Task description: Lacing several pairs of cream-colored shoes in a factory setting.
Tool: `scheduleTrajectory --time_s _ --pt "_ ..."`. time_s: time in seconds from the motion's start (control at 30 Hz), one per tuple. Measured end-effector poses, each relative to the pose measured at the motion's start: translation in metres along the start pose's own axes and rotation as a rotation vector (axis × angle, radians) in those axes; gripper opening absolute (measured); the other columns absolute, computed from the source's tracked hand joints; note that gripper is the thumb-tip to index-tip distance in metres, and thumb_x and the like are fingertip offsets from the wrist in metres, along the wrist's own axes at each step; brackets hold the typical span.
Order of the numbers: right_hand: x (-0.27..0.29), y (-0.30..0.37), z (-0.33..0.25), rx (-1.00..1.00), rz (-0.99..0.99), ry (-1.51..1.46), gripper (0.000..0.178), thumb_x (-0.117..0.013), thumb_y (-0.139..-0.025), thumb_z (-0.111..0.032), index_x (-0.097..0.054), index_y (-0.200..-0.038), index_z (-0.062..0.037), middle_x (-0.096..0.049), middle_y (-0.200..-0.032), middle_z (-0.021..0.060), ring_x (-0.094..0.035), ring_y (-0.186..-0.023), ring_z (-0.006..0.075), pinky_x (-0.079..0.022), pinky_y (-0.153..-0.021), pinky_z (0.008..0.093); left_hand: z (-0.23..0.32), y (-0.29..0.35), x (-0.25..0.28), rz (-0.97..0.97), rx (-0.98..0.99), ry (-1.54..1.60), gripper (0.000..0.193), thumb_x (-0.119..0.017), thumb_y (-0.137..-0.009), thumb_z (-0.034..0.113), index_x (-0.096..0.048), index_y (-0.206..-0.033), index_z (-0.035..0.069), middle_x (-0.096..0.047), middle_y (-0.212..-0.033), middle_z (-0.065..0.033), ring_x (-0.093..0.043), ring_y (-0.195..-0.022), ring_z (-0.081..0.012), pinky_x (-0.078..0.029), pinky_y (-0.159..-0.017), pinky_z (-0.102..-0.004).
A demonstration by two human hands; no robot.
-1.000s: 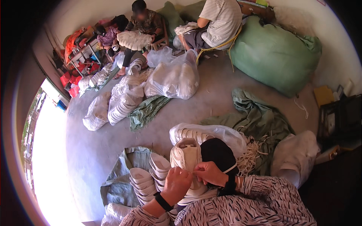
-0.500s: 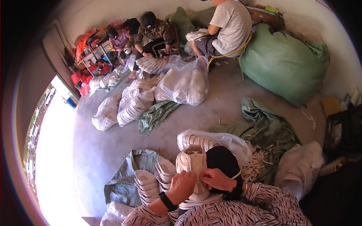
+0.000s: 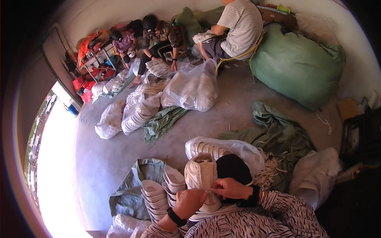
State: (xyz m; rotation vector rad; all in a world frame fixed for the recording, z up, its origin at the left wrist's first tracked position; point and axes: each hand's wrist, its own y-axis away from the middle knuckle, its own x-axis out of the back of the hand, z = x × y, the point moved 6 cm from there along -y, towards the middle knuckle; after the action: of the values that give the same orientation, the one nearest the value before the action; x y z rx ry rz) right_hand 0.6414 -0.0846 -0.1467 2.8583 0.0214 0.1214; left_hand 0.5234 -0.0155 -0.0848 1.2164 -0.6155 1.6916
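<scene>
A cream shoe upper (image 3: 201, 168) stands in front of me, its opening at the far end and its rounded toe nearest my lap. Over its front part my left hand (image 3: 191, 202) and my right hand (image 3: 231, 188) meet, fingertips pinched close together. A small pale strand, apparently a shoelace, shows between them; its detail is too small to see. Pale laces (image 3: 210, 212) lie across my lap below the shoe. To the left, close by my left hand, rise stacks of nested shoe uppers (image 3: 154, 195). A black rounded thing (image 3: 234, 168) sits just beyond my right hand.
Ahead is a clear bag of uppers (image 3: 238, 148), beside a heap of laces (image 3: 268, 174) on green cloth (image 3: 278, 127). More bagged uppers (image 3: 139, 107) lie farther off. Three people sit at the back, near a big green sack (image 3: 299, 69). A bright doorway (image 3: 59, 158) opens at left.
My left hand has turned flatter, its fingertips now reaching right to meet my right hand's. My right hand has shifted slightly. The seated person in camouflage has bent lower, one hand reaching down.
</scene>
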Motion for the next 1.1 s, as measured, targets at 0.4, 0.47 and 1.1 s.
scheduleTrajectory --time_s 0.4,0.47,1.1 --pt "0.119 0.079 -0.048 0.55 -0.275 -0.835 0.021 -0.057 -0.087 -0.02 -0.063 -0.085 0.0006 -0.041 -0.137 0.0206 -0.053 -0.075 0.0174 -0.046 -0.057 0.0264 -0.199 0.146 0.139 1.349 0.372 1.463 0.032 -0.051 -0.093 0.035 -0.058 -0.093 0.004 -0.027 -0.056 0.0064 -0.024 -0.049 -0.0033 -0.023 -0.046 -0.0213" --pt "0.18 0.126 -0.051 0.788 -0.025 -1.017 0.021 -0.052 -0.091 -0.021 -0.059 -0.094 -0.0015 -0.038 -0.14 0.0155 -0.049 -0.069 0.0162 -0.045 -0.052 0.0286 -0.257 0.199 0.17 1.602 0.506 1.276 0.037 -0.054 -0.092 0.038 -0.059 -0.105 0.004 -0.028 -0.058 0.007 -0.024 -0.049 -0.0024 -0.023 -0.047 -0.02" --pt "0.468 0.671 0.235 0.142 2.073 -0.402 0.029 -0.058 -0.088 -0.026 -0.062 -0.113 -0.0127 -0.065 -0.107 -0.0006 -0.053 -0.067 0.0064 -0.04 -0.057 0.0206 -0.438 0.455 0.193 1.371 0.902 0.352 0.041 -0.046 -0.092 0.031 -0.053 -0.124 0.008 -0.048 -0.085 -0.001 -0.045 -0.061 -0.0067 -0.04 -0.052 -0.0221"
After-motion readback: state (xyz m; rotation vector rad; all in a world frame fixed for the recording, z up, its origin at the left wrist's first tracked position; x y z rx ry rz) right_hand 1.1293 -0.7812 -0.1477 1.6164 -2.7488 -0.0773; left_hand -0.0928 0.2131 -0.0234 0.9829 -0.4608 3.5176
